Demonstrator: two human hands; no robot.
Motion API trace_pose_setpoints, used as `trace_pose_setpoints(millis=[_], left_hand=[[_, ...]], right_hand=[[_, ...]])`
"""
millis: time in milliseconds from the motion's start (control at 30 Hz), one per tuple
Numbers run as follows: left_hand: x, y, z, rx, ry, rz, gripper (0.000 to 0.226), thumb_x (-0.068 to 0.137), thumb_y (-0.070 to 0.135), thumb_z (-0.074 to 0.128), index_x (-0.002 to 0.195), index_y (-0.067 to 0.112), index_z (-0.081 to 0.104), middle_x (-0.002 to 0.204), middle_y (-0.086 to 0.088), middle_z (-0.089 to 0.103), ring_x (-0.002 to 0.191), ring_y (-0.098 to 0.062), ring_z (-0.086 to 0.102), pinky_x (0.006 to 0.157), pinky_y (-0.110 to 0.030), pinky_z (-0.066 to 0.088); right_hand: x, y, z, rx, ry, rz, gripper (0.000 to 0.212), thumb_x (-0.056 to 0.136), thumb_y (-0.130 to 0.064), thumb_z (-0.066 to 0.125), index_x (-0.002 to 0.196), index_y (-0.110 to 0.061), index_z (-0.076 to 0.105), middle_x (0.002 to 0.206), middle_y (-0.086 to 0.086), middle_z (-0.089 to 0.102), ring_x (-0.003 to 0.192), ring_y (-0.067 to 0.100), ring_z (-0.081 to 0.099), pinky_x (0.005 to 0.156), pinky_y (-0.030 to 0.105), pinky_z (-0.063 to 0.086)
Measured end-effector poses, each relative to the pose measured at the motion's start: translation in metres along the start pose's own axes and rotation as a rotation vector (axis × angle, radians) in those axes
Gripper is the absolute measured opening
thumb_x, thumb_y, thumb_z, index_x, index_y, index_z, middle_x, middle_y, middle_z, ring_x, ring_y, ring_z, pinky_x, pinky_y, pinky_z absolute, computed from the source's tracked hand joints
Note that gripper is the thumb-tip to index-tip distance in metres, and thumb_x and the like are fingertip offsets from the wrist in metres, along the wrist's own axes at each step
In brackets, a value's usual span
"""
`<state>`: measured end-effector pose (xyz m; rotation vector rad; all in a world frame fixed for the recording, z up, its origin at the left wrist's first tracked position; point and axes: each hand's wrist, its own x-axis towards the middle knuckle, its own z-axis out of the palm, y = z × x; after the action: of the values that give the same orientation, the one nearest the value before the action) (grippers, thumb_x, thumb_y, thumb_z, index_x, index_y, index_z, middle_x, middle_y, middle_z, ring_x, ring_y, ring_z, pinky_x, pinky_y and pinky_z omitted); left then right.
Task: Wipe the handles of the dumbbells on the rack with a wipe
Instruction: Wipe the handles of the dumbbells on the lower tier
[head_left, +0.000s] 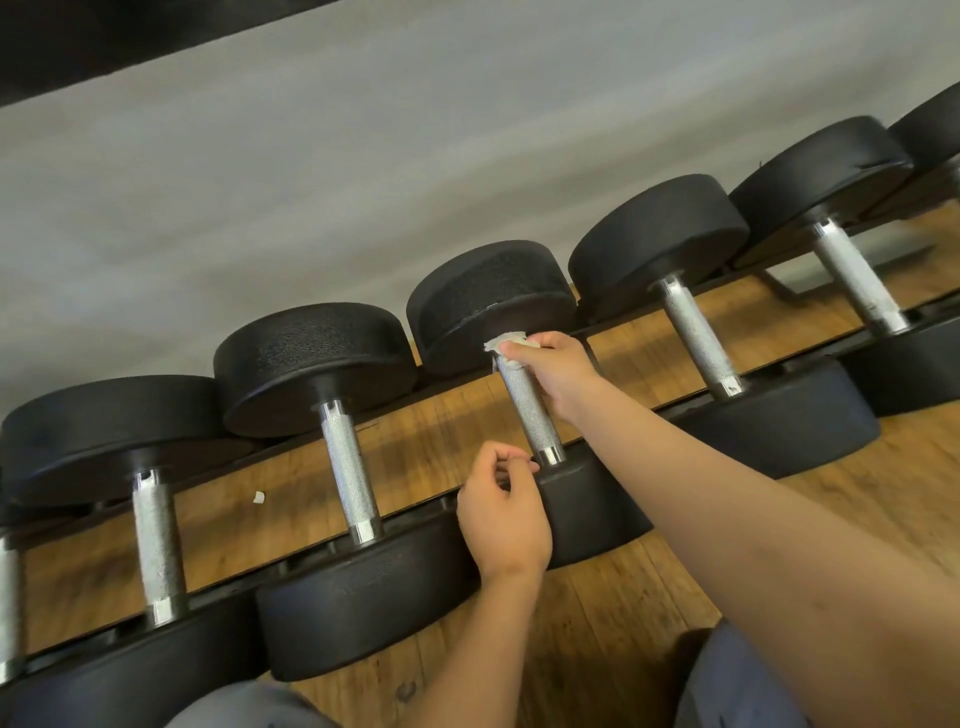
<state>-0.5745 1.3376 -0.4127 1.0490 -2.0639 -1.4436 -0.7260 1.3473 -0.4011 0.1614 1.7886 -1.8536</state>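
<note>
Several black dumbbells with knurled silver handles lie side by side on a low black rack (415, 512). My right hand (553, 371) grips a crumpled white wipe (506, 345) wrapped round the far end of the middle dumbbell's handle (530, 415), right under its far head. My left hand (506, 514) hovers by the near end of that same handle, over the near head, fingers loosely curled with nothing in them that I can see.
Neighbouring handles (347, 475) (701, 338) lie bare to either side. A small white scrap (258, 497) lies on the wooden floor between the rails. A grey wall runs behind the rack. My knees in grey fabric (727, 680) are at the bottom edge.
</note>
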Motion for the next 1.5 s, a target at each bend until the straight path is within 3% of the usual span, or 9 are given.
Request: trace_pose_setpoints(millis=[133, 233, 367, 567, 667, 867, 1100, 1333, 1500], left_hand=[[-0.001, 0.001, -0.001, 0.003, -0.003, 0.003, 0.022, 0.096, 0.012, 0.051, 0.079, 0.019, 0.062, 0.077, 0.009, 0.067, 0.076, 0.001, 0.061, 0.065, -0.012, 0.040], [-0.001, 0.001, -0.001, -0.012, -0.013, 0.000, 0.022, 0.096, 0.011, 0.051, 0.079, 0.018, 0.062, 0.078, 0.008, 0.067, 0.077, -0.002, 0.061, 0.066, -0.013, 0.040], [-0.002, -0.001, -0.002, -0.028, -0.018, 0.002, 0.022, 0.096, 0.011, 0.051, 0.079, 0.019, 0.062, 0.077, 0.008, 0.066, 0.076, -0.001, 0.061, 0.066, -0.014, 0.042], [-0.001, -0.001, 0.000, -0.036, -0.024, 0.023, 0.022, 0.094, 0.010, 0.052, 0.076, 0.020, 0.061, 0.075, 0.008, 0.065, 0.076, 0.000, 0.060, 0.068, -0.015, 0.043], [0.000, -0.002, -0.001, -0.036, -0.013, 0.042, 0.025, 0.094, 0.009, 0.053, 0.073, 0.022, 0.060, 0.073, 0.008, 0.066, 0.075, -0.001, 0.061, 0.065, -0.011, 0.041], [0.000, -0.002, -0.002, -0.039, -0.014, 0.034, 0.026, 0.094, 0.010, 0.053, 0.073, 0.024, 0.059, 0.075, 0.007, 0.066, 0.076, -0.001, 0.061, 0.065, -0.009, 0.039], [0.000, -0.002, -0.001, -0.037, -0.020, 0.016, 0.025, 0.095, 0.010, 0.053, 0.074, 0.022, 0.061, 0.075, 0.010, 0.066, 0.077, 0.003, 0.061, 0.063, -0.007, 0.038], [0.001, -0.002, -0.001, -0.027, -0.018, 0.039, 0.024, 0.095, 0.012, 0.053, 0.075, 0.022, 0.060, 0.075, 0.010, 0.065, 0.077, 0.003, 0.060, 0.064, -0.008, 0.040], [0.001, -0.003, -0.001, -0.032, -0.021, 0.032, 0.023, 0.096, 0.011, 0.053, 0.077, 0.022, 0.061, 0.076, 0.010, 0.066, 0.078, 0.003, 0.060, 0.067, -0.014, 0.042]], right_hand=[[-0.002, 0.000, 0.001, -0.050, 0.091, -0.121, 0.007, 0.090, -0.020, 0.067, 0.093, -0.016, 0.064, 0.092, 0.003, 0.064, 0.087, 0.015, 0.059, 0.066, 0.023, 0.046], [-0.006, -0.002, 0.001, -0.019, 0.089, -0.100, 0.010, 0.094, -0.021, 0.062, 0.084, -0.024, 0.061, 0.088, -0.004, 0.063, 0.087, 0.012, 0.059, 0.072, 0.025, 0.045], [-0.004, 0.004, 0.006, -0.055, 0.123, -0.097, 0.011, 0.090, -0.018, 0.068, 0.098, -0.021, 0.062, 0.099, -0.001, 0.063, 0.096, 0.016, 0.059, 0.084, 0.029, 0.050], [0.013, -0.001, 0.004, 0.177, 0.099, 0.187, 0.022, 0.093, -0.014, 0.064, 0.114, -0.011, 0.066, 0.113, 0.011, 0.068, 0.104, 0.028, 0.065, 0.094, 0.043, 0.052], [0.019, 0.002, 0.003, 0.036, 0.154, 0.053, 0.019, 0.089, -0.013, 0.068, 0.107, -0.009, 0.069, 0.109, 0.014, 0.070, 0.100, 0.028, 0.067, 0.090, 0.039, 0.054], [0.000, 0.000, -0.004, -0.458, 0.165, -0.370, 0.008, 0.089, -0.018, 0.069, 0.087, -0.013, 0.074, 0.086, -0.004, 0.068, 0.082, 0.006, 0.060, 0.072, 0.020, 0.043], [0.017, 0.003, -0.003, -0.077, 0.079, -0.020, 0.006, 0.093, -0.012, 0.062, 0.092, -0.012, 0.068, 0.097, 0.008, 0.070, 0.100, 0.023, 0.066, 0.089, 0.034, 0.054], [-0.003, 0.000, -0.003, -0.678, 0.180, -0.605, 0.016, 0.095, -0.015, 0.059, 0.085, -0.012, 0.071, 0.076, -0.007, 0.059, 0.068, 0.004, 0.054, 0.060, 0.011, 0.040], [0.012, 0.002, -0.005, -0.416, 0.163, -0.329, 0.014, 0.096, -0.014, 0.057, 0.089, -0.016, 0.068, 0.090, 0.003, 0.067, 0.087, 0.015, 0.062, 0.078, 0.027, 0.051]])
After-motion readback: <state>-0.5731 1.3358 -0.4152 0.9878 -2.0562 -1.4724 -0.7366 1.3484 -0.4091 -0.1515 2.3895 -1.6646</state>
